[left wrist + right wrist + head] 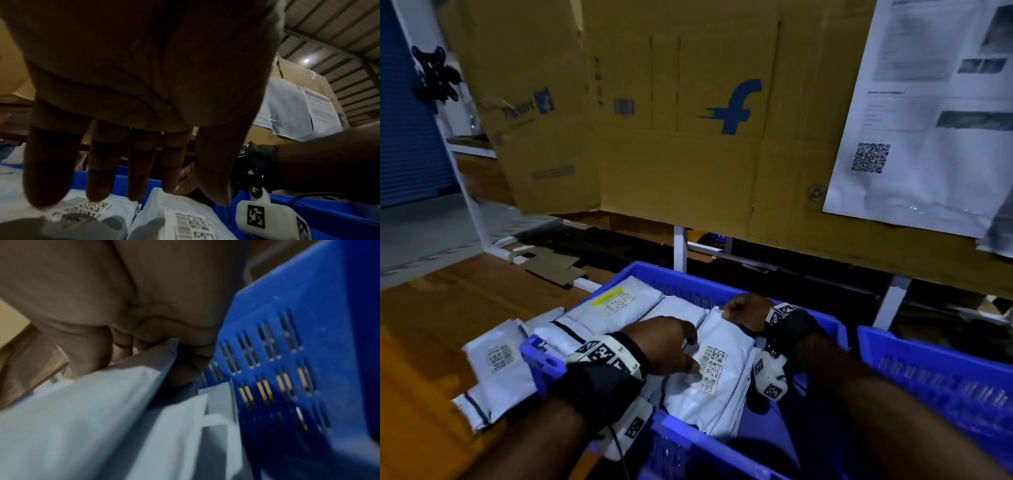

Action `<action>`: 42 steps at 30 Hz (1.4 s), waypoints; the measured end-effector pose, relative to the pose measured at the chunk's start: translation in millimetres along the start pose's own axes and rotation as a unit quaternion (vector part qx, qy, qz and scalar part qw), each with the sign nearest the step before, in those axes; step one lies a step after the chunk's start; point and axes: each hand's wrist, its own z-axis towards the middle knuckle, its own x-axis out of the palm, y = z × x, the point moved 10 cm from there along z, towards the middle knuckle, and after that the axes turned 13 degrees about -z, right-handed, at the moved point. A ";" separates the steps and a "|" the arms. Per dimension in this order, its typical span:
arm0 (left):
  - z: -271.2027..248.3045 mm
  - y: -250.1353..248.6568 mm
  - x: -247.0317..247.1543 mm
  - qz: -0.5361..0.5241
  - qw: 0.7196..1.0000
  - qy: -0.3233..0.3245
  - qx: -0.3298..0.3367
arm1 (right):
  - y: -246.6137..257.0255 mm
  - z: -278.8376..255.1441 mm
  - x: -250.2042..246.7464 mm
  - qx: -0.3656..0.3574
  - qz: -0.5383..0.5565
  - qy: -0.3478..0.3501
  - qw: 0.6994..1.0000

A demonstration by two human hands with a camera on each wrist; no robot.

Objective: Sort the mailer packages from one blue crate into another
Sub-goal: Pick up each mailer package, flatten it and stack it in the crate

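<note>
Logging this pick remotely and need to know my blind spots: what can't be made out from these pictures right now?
- Printed label on the white plastic mailer: head view, barcodes too small to read.
- Second blue plastic crate: head view, cut off by the right edge, contents unseen.
- Right hand grip on the mailer corner: right wrist view blurred.
- Mailers under the left hand: hidden by it in the head and left wrist views.

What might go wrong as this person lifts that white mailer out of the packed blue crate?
The right hand pinches only the top corner of the white mailer; such a small grip could slip or tear the plastic. The left hand rests on it with straight fingers, so it adds little hold. Another mailer already hangs over the blue crate's left rim, and jostling the pile may tip it out.
</note>
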 end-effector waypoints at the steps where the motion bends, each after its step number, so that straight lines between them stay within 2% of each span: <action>1: 1.5 1.1 3.1 0.000 1.000 0.006 -0.002 | -0.5 1.6 1.7 0.004 0.001 -0.008 1.000; 3: 3.5 3.2 7.7 0.001 1.000 0.016 -0.006 | -0.7 -0.4 -3.1 0.016 -0.021 -0.037 0.999; 6: 3.8 6.8 9.8 0.005 1.000 0.025 -0.016 | 14.5 -17.0 -16.8 0.002 -0.132 -0.072 0.989; 7: 3.5 7.4 9.3 0.005 0.999 0.026 -0.020 | 26.5 -24.9 -15.9 -0.026 -0.162 -0.065 0.984; 9: 2.4 7.9 7.9 0.012 0.999 0.027 -0.031 | 46.9 -41.3 4.9 -0.071 -0.222 0.009 0.972; 11: 2.8 8.1 6.3 0.015 0.999 0.025 -0.040 | 50.1 -54.1 34.0 -0.064 -0.280 0.086 0.954; 12: 3.2 8.1 6.0 0.018 0.999 0.025 -0.044 | 49.0 -59.2 43.5 -0.048 -0.294 0.100 0.949; 17: 1.3 12.6 6.0 0.037 0.996 0.036 -0.070 | 41.9 -66.5 69.7 -0.019 -0.312 0.133 0.940; 23: -3.0 17.4 4.0 0.046 0.994 0.037 -0.097 | 45.4 -65.9 67.0 -0.009 -0.307 0.133 0.942; 29: -6.9 7.2 2.4 0.065 0.993 0.051 -0.089 | 54.6 -68.3 39.9 -0.021 -0.279 0.085 0.956; 34: -2.1 -16.4 -20.3 0.071 0.996 0.017 -0.052 | 69.9 -74.8 -20.8 -0.067 -0.225 -0.033 0.972; 37: -0.7 -48.7 -36.9 0.043 0.999 -0.009 -0.024 | 59.5 -97.0 -60.2 -0.058 -0.188 -0.065 0.978; 42: 11.5 -129.1 -49.8 -0.008 0.995 -0.050 0.086 | 22.5 -158.3 -125.6 -0.039 -0.170 -0.107 0.979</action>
